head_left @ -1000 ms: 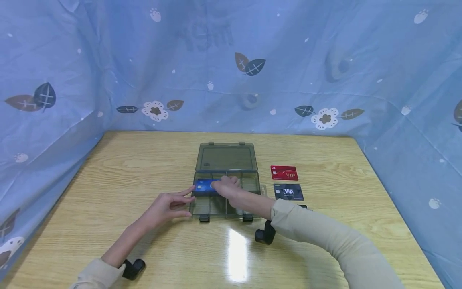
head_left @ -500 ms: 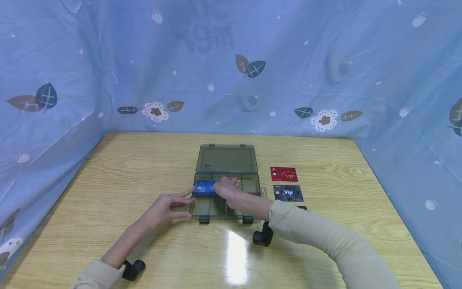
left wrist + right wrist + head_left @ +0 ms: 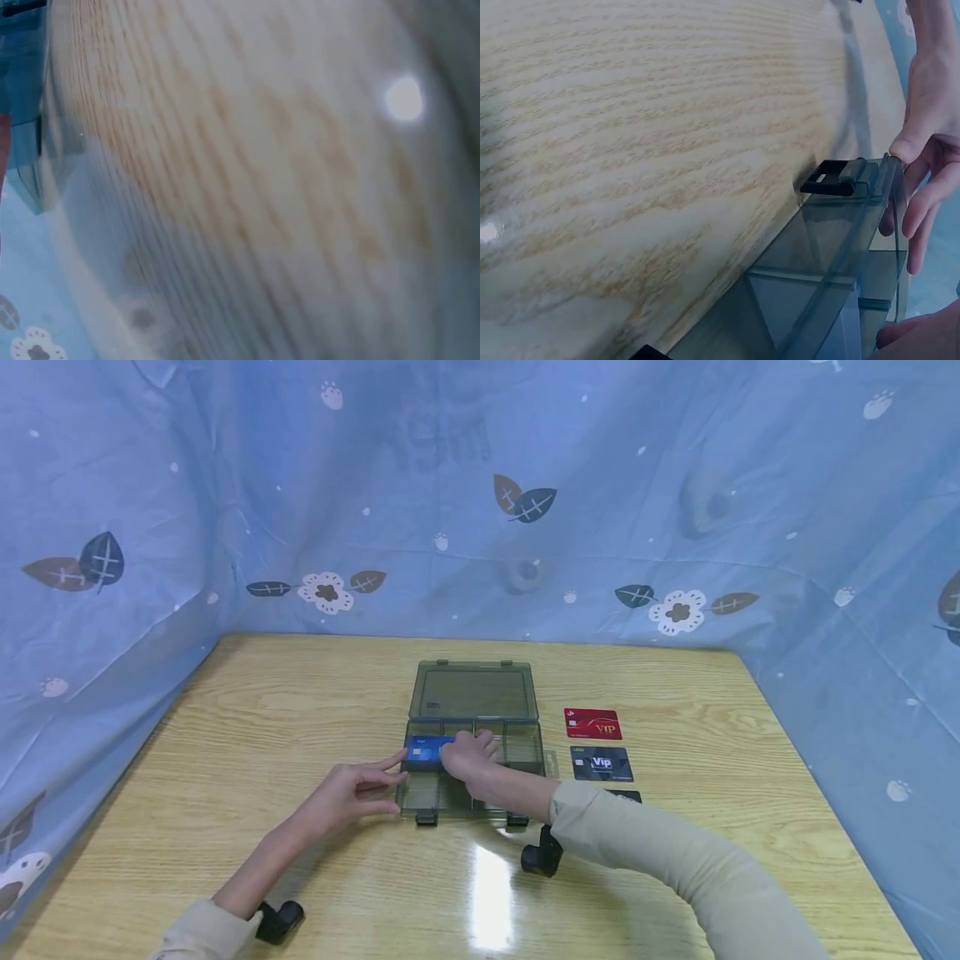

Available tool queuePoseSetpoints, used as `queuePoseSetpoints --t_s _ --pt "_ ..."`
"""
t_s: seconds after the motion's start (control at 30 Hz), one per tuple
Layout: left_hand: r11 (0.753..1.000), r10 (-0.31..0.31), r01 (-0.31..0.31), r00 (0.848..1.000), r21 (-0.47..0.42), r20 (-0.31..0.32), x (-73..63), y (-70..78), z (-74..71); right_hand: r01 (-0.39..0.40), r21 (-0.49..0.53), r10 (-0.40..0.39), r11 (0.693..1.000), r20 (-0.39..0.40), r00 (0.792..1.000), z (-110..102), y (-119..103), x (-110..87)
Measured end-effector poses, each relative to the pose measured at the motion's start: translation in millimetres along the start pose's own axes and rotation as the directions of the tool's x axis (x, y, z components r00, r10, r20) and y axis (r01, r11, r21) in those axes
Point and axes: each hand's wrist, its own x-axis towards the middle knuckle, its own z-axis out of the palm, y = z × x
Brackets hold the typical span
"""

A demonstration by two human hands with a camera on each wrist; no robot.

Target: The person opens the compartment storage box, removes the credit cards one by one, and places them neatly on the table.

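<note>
A smoky see-through compartment box (image 3: 420, 792) stands in the middle of the table with its lid (image 3: 476, 691) laid back. Across its left compartments is a blue card (image 3: 429, 748); whether it lies flat or tilts I cannot tell. My right hand (image 3: 471, 755) holds the card's right end with curled fingers that hide that part. At the box's left side, my left hand (image 3: 348, 787) touches the edge with spread fingers. In the right wrist view, the left thumb (image 3: 907, 146) rests on the box's corner near a black latch (image 3: 832, 178).
To the right of the box lie a red VIP card (image 3: 592, 724) and a dark Vip card (image 3: 602, 764). Another dark card (image 3: 626, 796) is mostly behind my right sleeve. A clear strip (image 3: 551, 765) sits beside the box. Blue patterned cloth (image 3: 480, 568) encloses the table.
The blue card and my right hand shift only slightly at the box, with the amount of card showing beside the fingers varying a little. My left hand keeps its place.
</note>
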Motion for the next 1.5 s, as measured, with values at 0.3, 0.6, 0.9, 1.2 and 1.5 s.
queuePoseSetpoints --t_s 0.3,0.6,0.9,1.2,1.5 --pt "0.999 0.006 -0.006 1.000 -0.036 0.002 -0.4 -0.8 0.1 -0.017 0.059 0.020 0.998 -0.050 0.999 -2 -1 1.4" --pt "0.999 0.007 -0.007 1.000 -0.047 -0.001 -0.1 -1.3 -0.8 0.232 -0.082 -0.239 0.969 -0.104 0.965 -5 2 -5.7" --pt "0.999 0.021 -0.021 1.000 -0.025 0.000 0.8 -4.4 0.4 0.440 -0.175 -0.443 0.881 0.025 0.896 -17 10 10.9" --pt "1.000 0.012 -0.012 1.000 -0.012 0.004 2.0 -3.8 1.9 0.483 -0.094 -0.476 0.871 0.085 0.875 -32 20 24.3" --pt "1.000 0.006 -0.006 1.000 -0.007 -0.003 0.5 -4.0 1.3 0.336 0.177 -0.352 0.925 0.066 0.934 -50 32 25.0"
